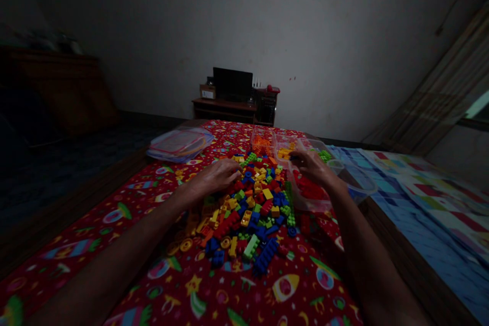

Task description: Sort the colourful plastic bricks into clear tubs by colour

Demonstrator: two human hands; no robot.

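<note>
A heap of mixed toy building bricks in red, yellow, blue, green and orange lies on a red patterned cloth. My left hand reaches into the heap's upper left side, its fingers curled down among the bricks; whatever they grip is hidden. Over the clear containers on the right hangs my right hand, with thumb and fingers bent together near the box of yellow bricks. Anything in that pinch is too dark to name. Just below it stands a box of red bricks.
Behind are boxes of orange pieces and green bricks. A round clear tub with blue pieces stands at the right edge. Stacked clear lids lie at the back left. A monitor stands on a far desk.
</note>
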